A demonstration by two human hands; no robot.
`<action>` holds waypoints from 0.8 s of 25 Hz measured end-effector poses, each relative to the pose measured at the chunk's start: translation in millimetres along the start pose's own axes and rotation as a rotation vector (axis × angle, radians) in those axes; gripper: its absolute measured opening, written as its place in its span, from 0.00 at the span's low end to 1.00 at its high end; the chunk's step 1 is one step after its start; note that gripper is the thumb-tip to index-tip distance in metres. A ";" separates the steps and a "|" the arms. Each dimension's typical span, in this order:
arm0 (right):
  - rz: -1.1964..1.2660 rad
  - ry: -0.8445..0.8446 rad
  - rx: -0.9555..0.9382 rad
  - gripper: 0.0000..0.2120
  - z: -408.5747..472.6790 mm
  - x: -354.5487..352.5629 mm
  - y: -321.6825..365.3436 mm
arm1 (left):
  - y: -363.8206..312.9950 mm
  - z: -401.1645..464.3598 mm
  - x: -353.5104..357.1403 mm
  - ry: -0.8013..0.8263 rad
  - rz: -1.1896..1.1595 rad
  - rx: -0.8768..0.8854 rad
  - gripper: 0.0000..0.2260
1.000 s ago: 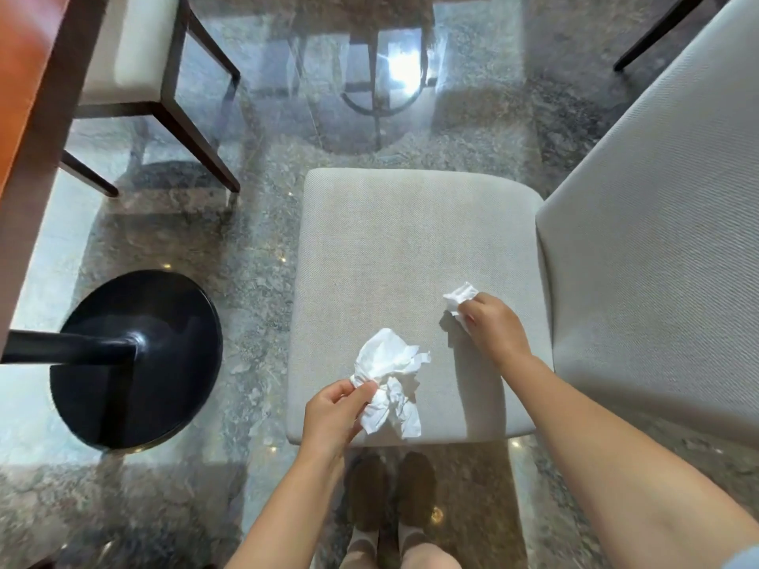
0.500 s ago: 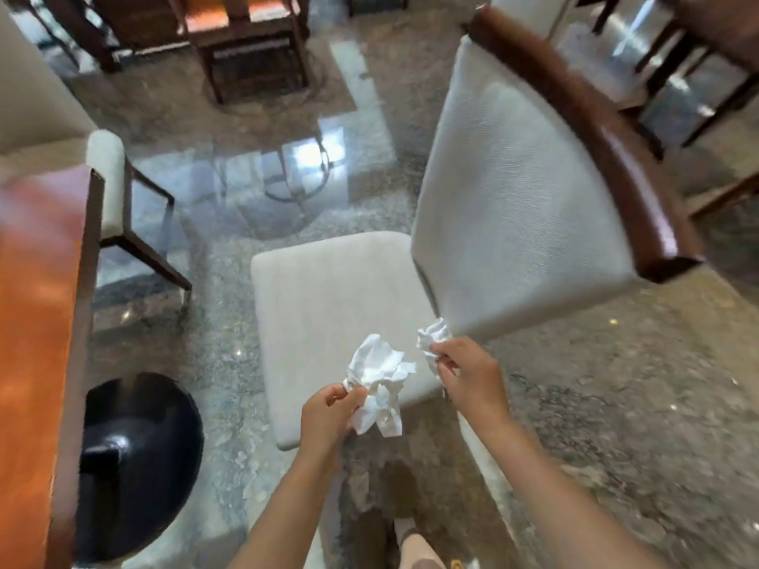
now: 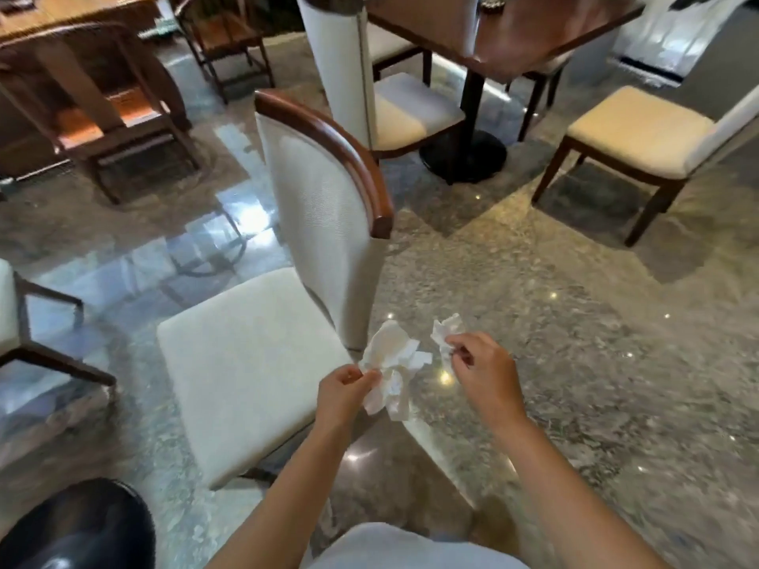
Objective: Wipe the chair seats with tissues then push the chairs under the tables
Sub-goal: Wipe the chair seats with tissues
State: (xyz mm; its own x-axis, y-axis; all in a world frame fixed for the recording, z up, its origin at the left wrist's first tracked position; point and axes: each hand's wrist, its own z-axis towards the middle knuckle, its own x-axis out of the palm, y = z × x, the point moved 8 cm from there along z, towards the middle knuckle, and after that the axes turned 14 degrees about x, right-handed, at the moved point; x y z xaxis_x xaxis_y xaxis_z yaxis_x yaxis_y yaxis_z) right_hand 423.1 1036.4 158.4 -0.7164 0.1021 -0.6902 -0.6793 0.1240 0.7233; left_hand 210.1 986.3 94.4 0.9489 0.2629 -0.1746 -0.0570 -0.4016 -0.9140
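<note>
Two hands are raised over the polished stone floor just to the right of the nearest chair, each holding crumpled white paper. The left hand pinches a large tissue between thumb and curled fingers, and the wad hangs just off the near right corner of the chair's pale seat, not touching it. The right hand pinches a smaller tissue scrap at its fingertips, a little further from the chair; the two pieces are near each other but apart. The chair stands clear of any desk, its seat bare and its white back topped by a curved brown rail. Its legs are mostly hidden under the seat. A round black desk base lies to the near left of the chair and is cut off by the frame edge, with its top out of view. Beyond the chair, a dark wooden desk stands on a black pedestal, with more cream-seated chairs around it, some cut off. Wooden furniture beyond the chair to the left is blurred and hard to make out. Another chair to its left shows only an edge.
</note>
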 end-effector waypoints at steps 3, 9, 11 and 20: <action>0.000 0.007 -0.009 0.10 37.1 -50.0 -42.5 | -22.1 5.9 78.5 -0.003 -0.036 0.029 0.06; -0.033 0.071 -0.041 0.10 118.1 -123.9 -94.3 | -50.0 24.8 193.8 -0.001 -0.181 -0.062 0.06; -0.035 0.085 -0.054 0.10 150.9 -132.0 -99.1 | -58.4 41.9 213.4 -0.008 -0.243 -0.102 0.04; -0.073 0.128 -0.196 0.10 337.4 -117.2 -69.8 | -126.6 196.1 272.5 -0.115 -0.391 -0.110 0.03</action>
State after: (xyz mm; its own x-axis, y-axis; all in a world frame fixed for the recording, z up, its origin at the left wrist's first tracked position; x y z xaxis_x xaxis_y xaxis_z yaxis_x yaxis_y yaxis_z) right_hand 608.3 1348.7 182.2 -0.6699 -0.0278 -0.7420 -0.7392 -0.0684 0.6700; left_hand 415.0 1280.8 90.7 0.8514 0.5075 0.1324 0.3400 -0.3417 -0.8762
